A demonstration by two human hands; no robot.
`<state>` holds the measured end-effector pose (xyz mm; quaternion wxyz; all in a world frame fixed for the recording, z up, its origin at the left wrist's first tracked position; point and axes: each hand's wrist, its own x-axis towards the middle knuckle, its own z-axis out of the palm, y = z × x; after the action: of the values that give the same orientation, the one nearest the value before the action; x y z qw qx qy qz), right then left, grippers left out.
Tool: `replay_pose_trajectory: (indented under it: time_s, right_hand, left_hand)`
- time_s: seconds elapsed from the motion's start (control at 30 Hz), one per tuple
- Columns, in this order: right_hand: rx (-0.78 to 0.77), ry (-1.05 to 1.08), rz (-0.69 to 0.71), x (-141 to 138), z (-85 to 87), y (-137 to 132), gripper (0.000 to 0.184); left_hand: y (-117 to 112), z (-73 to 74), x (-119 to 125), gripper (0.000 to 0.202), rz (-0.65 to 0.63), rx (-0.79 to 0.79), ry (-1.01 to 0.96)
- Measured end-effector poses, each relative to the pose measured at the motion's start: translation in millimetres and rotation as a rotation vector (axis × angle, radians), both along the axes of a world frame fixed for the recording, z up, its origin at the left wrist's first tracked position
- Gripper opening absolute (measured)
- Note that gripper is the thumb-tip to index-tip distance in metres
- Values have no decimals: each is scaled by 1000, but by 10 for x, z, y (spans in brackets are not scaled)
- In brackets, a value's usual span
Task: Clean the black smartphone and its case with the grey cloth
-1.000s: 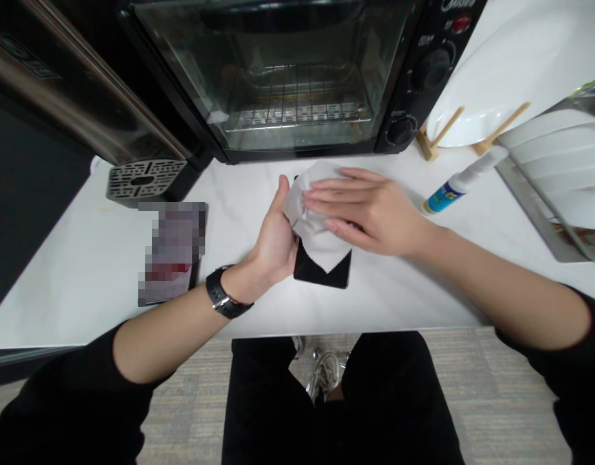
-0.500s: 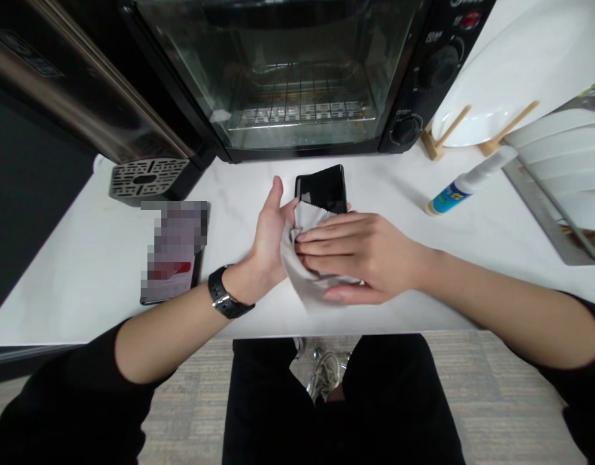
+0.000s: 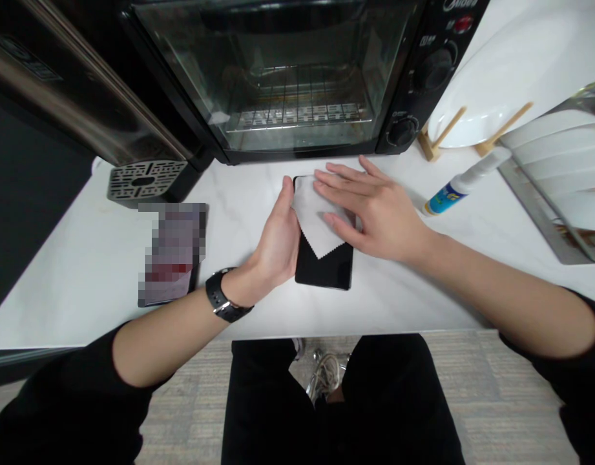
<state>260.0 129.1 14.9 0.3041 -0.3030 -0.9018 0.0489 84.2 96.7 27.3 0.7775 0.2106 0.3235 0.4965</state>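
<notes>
A black phone [image 3: 325, 268] lies flat on the white counter [image 3: 258, 303] in front of the oven. My left hand [image 3: 275, 244] rests along the phone's left edge, fingers and thumb against it, steadying it. A pale grey cloth [image 3: 314, 219] covers the phone's upper half. My right hand [image 3: 372, 210] lies flat on the cloth with its fingers stretched out, pressing it onto the screen. A black watch sits on my left wrist.
A black toaster oven [image 3: 297, 71] stands right behind the phone. A second phone [image 3: 174, 252] lies to the left, below a metal drip grille [image 3: 145, 179]. A small spray bottle [image 3: 464, 182] lies at right, near white plates [image 3: 505, 71] in wooden and metal racks.
My right hand has pushed the cloth from the phone's lower end back up to its top end. The phone's lower half now shows. My left hand stays on the left edge.
</notes>
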Motion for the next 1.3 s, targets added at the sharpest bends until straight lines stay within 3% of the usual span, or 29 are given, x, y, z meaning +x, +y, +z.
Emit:
replay_pose_trajectory:
  time_s: [0.2, 0.27, 0.33, 0.47, 0.53, 0.6, 0.7, 0.83, 0.9, 0.97, 1.03, 1.1, 1.17, 1.23, 1.3]
  right_hand:
    - [74, 25, 516, -75, 0, -146, 27]
    - [113, 71, 587, -72, -4, -146, 22]
    - [145, 107, 508, -43, -3, -109, 22]
    - [100, 104, 113, 44, 26, 15, 32]
    - [56, 58, 1, 64, 32, 60, 40]
    - [37, -4, 13, 56, 22, 72, 52]
    - [35, -56, 191, 4, 3, 14, 62]
    - [107, -23, 522, -62, 9, -135, 45]
    - [175, 30, 574, -55, 19, -168, 31]
    - [228, 92, 483, -17, 30, -143, 24]
    - [226, 127, 296, 35, 41, -74, 24]
    - [163, 105, 99, 77, 47, 8, 31]
    - [95, 38, -10, 91, 43, 68, 44]
    - [62, -41, 10, 74, 27, 82, 58]
    - [54, -86, 131, 34, 9, 45, 66]
  left_hand:
    - [46, 70, -91, 73, 13, -133, 62]
    - [56, 94, -98, 76, -6, -127, 46]
    - [57, 90, -97, 76, -17, -110, 14]
    - [45, 14, -77, 69, -26, -62, -60]
    - [41, -13, -60, 67, -53, -45, -79]
    - [41, -13, -49, 66, -58, -56, -66]
    - [44, 21, -57, 67, -28, -113, -7]
    - [50, 46, -96, 70, -20, -125, 39]
    - [55, 39, -107, 72, -13, -85, 30]
    - [57, 28, -104, 72, 4, -58, 24]
    - [52, 20, -92, 70, 10, -60, 25]
    - [40, 21, -73, 67, 6, -62, 23]
    - [24, 29, -54, 64, -13, -65, 16]
    - [15, 41, -42, 64, -29, -93, 15]
    - [18, 51, -43, 67, -35, -149, 21]
